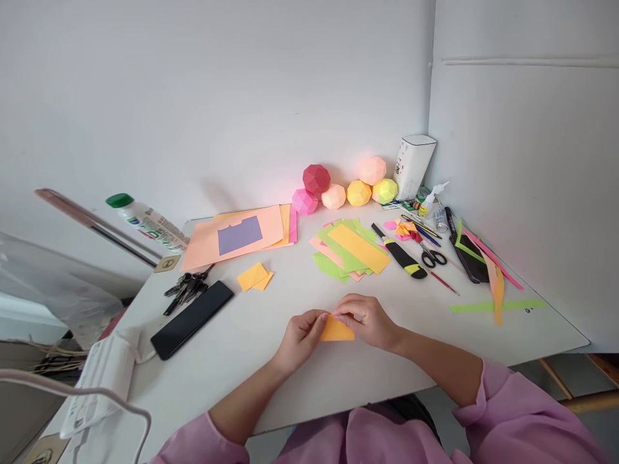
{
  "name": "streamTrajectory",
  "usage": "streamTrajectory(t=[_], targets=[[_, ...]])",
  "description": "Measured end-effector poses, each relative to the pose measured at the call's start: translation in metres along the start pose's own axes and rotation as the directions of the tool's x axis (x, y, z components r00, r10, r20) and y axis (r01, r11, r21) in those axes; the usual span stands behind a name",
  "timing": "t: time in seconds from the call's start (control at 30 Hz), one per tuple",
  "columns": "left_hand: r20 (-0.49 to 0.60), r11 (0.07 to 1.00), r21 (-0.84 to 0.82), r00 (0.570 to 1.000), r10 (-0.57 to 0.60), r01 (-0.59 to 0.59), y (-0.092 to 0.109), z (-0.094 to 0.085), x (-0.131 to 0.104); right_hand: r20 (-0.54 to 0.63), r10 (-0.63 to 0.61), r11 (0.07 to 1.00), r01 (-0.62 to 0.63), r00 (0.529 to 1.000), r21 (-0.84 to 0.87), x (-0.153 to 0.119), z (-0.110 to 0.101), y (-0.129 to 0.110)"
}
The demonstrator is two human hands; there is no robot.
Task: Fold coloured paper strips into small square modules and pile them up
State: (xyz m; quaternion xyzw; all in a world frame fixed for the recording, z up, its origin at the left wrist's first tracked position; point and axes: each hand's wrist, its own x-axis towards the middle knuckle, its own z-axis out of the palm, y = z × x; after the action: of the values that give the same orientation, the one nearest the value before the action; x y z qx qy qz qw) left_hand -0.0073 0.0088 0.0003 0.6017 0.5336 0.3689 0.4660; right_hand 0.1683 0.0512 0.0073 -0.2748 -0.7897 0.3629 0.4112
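Observation:
A small orange piece of paper [337,330] is between my hands, near the table's front edge. My left hand [302,336] pinches its upper left part between thumb and fingers. From the other side, my right hand [368,320] grips the paper's upper edge with thumb and fingertips, which hide part of it. Two folded orange paper pieces [252,276] lie on the white table to the left, beyond my left hand. Past my right hand is a pile of green, pink and orange paper strips [359,247].
Along the wall sit several faceted paper balls [316,179] beside a white box [414,166]. A cutter knife [405,259], scissors [433,257] and pens are at right. Coloured sheets [203,244], keys [186,290], a black phone [192,320] and a power strip [99,383] occupy the left.

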Motion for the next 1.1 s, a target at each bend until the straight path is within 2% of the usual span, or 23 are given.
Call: streamTrajectory(t=[0.27,0.37,0.43,0.53,0.67,0.77,0.9,1.1], targets=[[0.064,0.997,-0.075,0.998,0.023,-0.019,-0.0018,-0.0007,0.0018,0.054,0.062,0.997,-0.065,0.997,0.05,-0.0011,0.0014,-0.0006],[0.047,0.998,-0.054,0.998,0.043,-0.04,-0.0008,-0.0003,0.0004,0.069,0.159,0.984,-0.164,0.985,0.075,-0.0022,0.0013,-0.002],[0.015,0.997,-0.05,0.998,0.054,-0.053,-0.0003,-0.0004,-0.0005,0.093,0.258,0.957,-0.268,0.962,0.113,-0.0034,0.0019,-0.0018],[-0.062,0.997,-0.05,0.996,0.059,-0.062,-0.0013,-0.0013,-0.001,0.196,0.385,0.891,-0.418,0.902,0.174,-0.005,0.0034,-0.0003],[-0.138,0.996,-0.036,0.988,0.072,-0.077,-0.0044,-0.0015,-0.0011,0.304,0.458,0.805,-0.535,0.835,0.255,-0.0052,0.0047,-0.0001],[-0.168,0.996,0.018,0.982,0.09,-0.088,-0.0048,0.0005,-0.0025,0.318,0.477,0.766,-0.565,0.819,0.306,-0.0045,0.0046,-0.0014],[-0.203,0.975,0.176,0.964,0.169,-0.134,-0.0037,0.0031,-0.0049,0.315,0.467,0.763,-0.557,0.826,0.329,-0.0039,0.0045,-0.0015],[-0.172,0.91,0.33,0.932,0.319,-0.25,-0.0084,0.0028,-0.0045,0.331,0.447,0.75,-0.55,0.831,0.367,-0.0055,0.0077,0.0029]])
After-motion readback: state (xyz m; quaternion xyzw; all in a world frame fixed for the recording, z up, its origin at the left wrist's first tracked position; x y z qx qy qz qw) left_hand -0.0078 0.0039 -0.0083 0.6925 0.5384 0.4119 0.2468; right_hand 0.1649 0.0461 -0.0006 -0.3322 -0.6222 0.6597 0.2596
